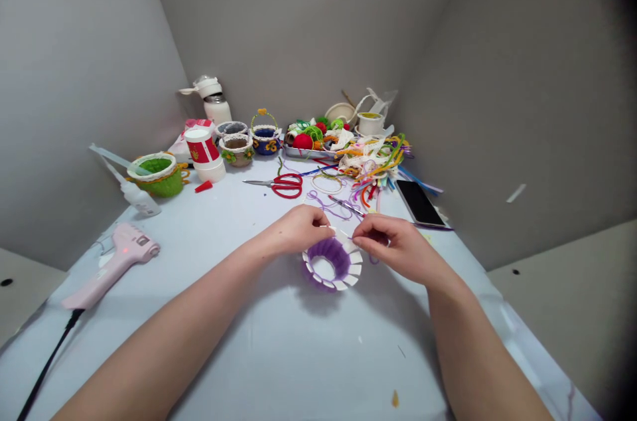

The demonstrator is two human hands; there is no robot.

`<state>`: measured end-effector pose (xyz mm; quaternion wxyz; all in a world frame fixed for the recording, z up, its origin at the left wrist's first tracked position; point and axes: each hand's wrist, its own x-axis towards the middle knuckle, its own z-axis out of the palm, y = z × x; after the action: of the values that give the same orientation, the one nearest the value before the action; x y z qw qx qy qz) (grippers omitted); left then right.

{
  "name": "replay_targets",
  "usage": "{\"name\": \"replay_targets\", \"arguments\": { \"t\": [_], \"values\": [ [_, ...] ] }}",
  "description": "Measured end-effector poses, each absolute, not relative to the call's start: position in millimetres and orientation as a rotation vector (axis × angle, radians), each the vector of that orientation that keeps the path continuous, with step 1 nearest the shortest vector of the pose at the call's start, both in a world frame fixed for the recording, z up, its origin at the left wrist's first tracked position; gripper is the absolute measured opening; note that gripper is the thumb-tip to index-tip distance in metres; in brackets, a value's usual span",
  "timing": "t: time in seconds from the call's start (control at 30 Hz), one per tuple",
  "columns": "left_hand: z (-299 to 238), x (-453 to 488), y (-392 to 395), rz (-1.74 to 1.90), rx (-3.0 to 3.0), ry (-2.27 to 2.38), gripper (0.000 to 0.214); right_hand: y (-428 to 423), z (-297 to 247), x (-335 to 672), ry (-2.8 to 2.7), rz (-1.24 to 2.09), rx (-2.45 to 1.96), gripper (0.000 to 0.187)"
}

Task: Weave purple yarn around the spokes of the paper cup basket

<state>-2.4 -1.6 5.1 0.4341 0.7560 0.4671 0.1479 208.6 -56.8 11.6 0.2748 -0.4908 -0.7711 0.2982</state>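
A white paper cup (355,269) with its wall cut into flared strips is before me, purple yarn (318,250) woven round its lower part. My left hand (304,227) grips the cup's far rim between thumb and fingers. At the cup's right edge, my right hand (385,240) pinches a purple yarn strand close to the strips. Loose purple yarn (343,210) lies on the table just beyond the cup, beside a pen-like tool (347,205). Red-handled scissors (286,186) rest farther left with their blades pointing left.
A pink glue gun (112,268) with a black cord lies at left, near a white glue bottle (141,198) and a green basket (166,183). Small decorated baskets (266,141) stand at the back. Yarn and pipe cleaners (381,162) are heaped back right, near a phone (422,203).
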Motion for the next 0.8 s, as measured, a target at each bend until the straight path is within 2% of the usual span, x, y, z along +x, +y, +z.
{"name": "replay_targets", "arguments": {
  "t": [0.23, 0.5, 0.8],
  "values": [
    [6.4, -2.8, -0.9, 0.37, 1.87, 1.192, 0.024, -60.6, 18.0, 213.9, -2.189, 0.81, -1.267, 0.017],
    [14.0, -10.2, -1.2, 0.297, 1.885, 1.181, 0.022, -50.7, 4.5, 221.7, -2.02, 1.077, -1.367, 0.024],
    [15.6, -10.1, -1.9, 0.303, 1.876, 1.16, 0.022, -46.0, -1.6, 211.2, -2.171, 1.133, -1.331, 0.017]
  ]
}}
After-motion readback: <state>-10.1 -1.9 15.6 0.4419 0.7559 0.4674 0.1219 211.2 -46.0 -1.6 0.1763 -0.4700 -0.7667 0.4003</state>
